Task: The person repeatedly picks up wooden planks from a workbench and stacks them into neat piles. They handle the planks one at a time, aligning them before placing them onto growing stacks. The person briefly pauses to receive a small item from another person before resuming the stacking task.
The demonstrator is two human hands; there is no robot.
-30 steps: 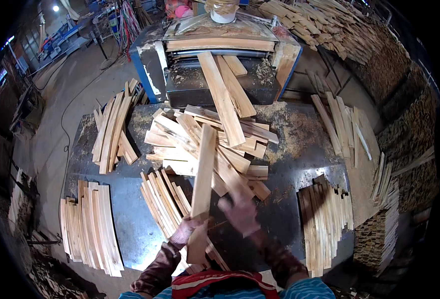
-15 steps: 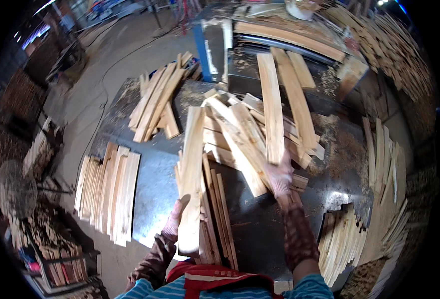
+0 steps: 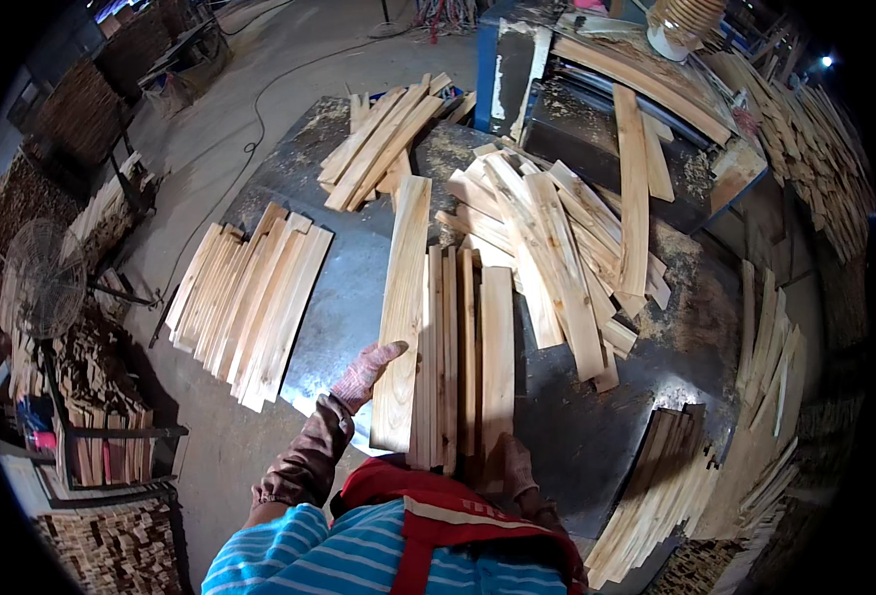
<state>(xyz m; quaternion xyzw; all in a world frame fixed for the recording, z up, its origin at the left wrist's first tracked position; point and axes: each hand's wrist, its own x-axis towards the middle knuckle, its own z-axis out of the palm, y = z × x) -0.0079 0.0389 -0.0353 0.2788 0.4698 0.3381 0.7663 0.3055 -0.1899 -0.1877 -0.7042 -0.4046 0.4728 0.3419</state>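
My left hand (image 3: 366, 375), in a pale knitted glove, grips the lower left edge of a long light wooden board (image 3: 401, 317), its thumb lying over the face. Right of that board, several narrow boards (image 3: 445, 357) stand on edge side by side. Another flat-faced wooden board (image 3: 497, 342) closes the row on the right. At its lower end is my right hand (image 3: 519, 468), gloved and in shade, holding the board's right side; its fingers are partly hidden. Beyond the row lies a loose, crossed pile of boards (image 3: 557, 263) on the dark metal table (image 3: 596, 426).
At the left table edge lies a row of boards (image 3: 249, 307); more boards (image 3: 383, 144) are heaped behind it. A machine (image 3: 646, 89) with rollers stands at the far right, one board (image 3: 632, 198) leaning from it. Stacked strips (image 3: 651, 486) sit near right. A fan (image 3: 43, 278) stands left.
My right hand has come from the loose pile toward me, bringing a board to the right side of the row. My left hand stays at its board. The whole view has shifted.
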